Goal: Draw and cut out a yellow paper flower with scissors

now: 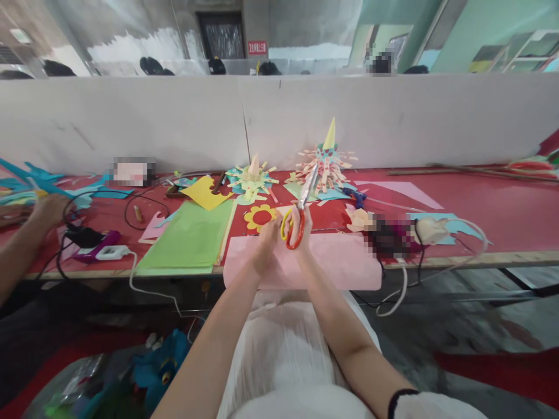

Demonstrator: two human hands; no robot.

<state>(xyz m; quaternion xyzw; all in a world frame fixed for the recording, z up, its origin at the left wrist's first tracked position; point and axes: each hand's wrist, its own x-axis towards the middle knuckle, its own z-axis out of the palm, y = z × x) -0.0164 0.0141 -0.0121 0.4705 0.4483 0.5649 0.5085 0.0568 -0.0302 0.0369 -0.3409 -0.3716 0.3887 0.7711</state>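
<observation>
My right hand point(304, 224) is closed round the handles of a pair of scissors point(308, 185), one handle loop red and the other yellow. The metal blades point up and away from me. Close beside it, my left hand point(267, 234) has its fingers curled in; what they hold, if anything, is hidden. A yellow flower-shaped paper ring point(248, 217) lies just beyond that hand. Under both wrists a pink sheet point(336, 259) spreads over the table's front edge. Two spiky paper pieces with cones, one lower point(254, 177) and one taller point(328, 160), stand behind the hands.
Green sheets point(187, 238) and yellow paper point(205, 193) lie to the left. A blue glue gun point(356, 196) and cables are right of the scissors. A purple power strip point(98, 247) sits near another person's hand point(48, 209). A white partition point(174, 122) stands behind.
</observation>
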